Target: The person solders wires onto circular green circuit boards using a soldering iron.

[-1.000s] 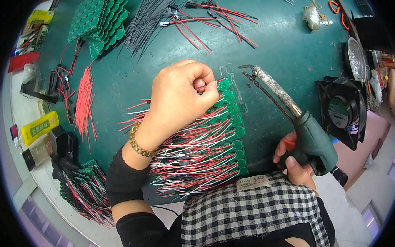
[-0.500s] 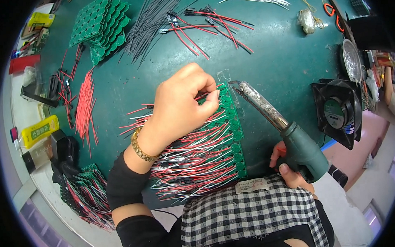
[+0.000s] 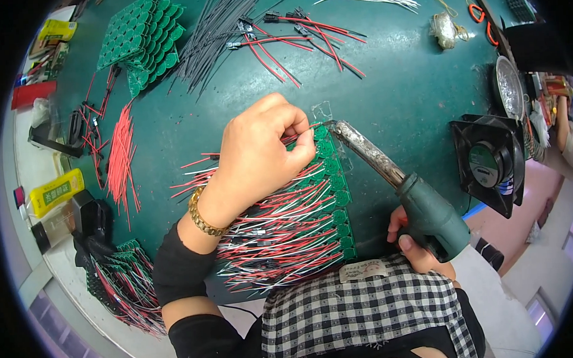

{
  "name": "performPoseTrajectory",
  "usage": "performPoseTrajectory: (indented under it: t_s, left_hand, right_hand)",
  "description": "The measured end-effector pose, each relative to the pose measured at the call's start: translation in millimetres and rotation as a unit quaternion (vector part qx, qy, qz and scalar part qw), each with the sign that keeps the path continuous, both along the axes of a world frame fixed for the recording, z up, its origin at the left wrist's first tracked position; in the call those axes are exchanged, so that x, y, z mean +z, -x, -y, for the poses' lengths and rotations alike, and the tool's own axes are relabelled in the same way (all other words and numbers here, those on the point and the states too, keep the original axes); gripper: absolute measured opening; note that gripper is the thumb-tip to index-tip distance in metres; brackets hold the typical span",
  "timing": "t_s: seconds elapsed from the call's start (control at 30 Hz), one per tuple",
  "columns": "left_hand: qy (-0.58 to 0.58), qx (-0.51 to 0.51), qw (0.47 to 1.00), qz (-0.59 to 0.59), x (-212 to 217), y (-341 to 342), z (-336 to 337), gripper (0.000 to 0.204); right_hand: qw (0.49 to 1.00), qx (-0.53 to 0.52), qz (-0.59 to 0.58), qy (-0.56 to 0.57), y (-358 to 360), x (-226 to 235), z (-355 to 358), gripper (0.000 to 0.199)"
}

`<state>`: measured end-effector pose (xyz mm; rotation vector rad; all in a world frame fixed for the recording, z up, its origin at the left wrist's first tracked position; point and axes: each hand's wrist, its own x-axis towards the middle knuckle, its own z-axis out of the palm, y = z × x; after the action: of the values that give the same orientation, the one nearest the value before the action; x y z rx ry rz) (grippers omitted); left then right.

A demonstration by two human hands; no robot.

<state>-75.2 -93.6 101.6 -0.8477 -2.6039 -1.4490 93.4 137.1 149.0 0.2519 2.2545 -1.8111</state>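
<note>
Soldering is in hand at the top of a row of small green circuit boards [image 3: 337, 190] that runs down the middle of the green desk [image 3: 396, 68]. Left hand [image 3: 263, 151] is closed in a pinch, thumb and forefinger holding a wire end against the topmost board [image 3: 321, 132]. Right hand [image 3: 421, 247] is wrapped around the green grip of a soldering iron [image 3: 393, 175], its tip touching or just beside that same board; contact cannot be confirmed. Boards lower in the row each carry red, white and black leads [image 3: 282, 236] fanning to the left, so they appear finished, and the topmost looks to be the last of this row. Remaining stock is considerable: a stack of bare green boards [image 3: 144, 42] at the far left, loose black wires [image 3: 215, 30], red wires [image 3: 123, 159] and connector leads [image 3: 294, 37] lie well apart. Further wired boards [image 3: 123, 279] sit at the near left edge.
</note>
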Motion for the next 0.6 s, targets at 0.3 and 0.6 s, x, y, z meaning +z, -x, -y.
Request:
performPoseTrajectory:
  t_s: [0.3, 0.6]
  left_hand:
    - [0.006, 0.006, 1.000, -0.003, -1, 0, -2, 0.008]
    - [0.002, 0.000, 1.000, 0.018, 2, 0, -1, 0.008]
  right_hand:
    - [0.995, -0.075, 0.063, 0.009, -11, -1, 5, 0.054]
    - [0.976, -0.171, -0.060, 0.125, -9, -19, 1, 0.063]
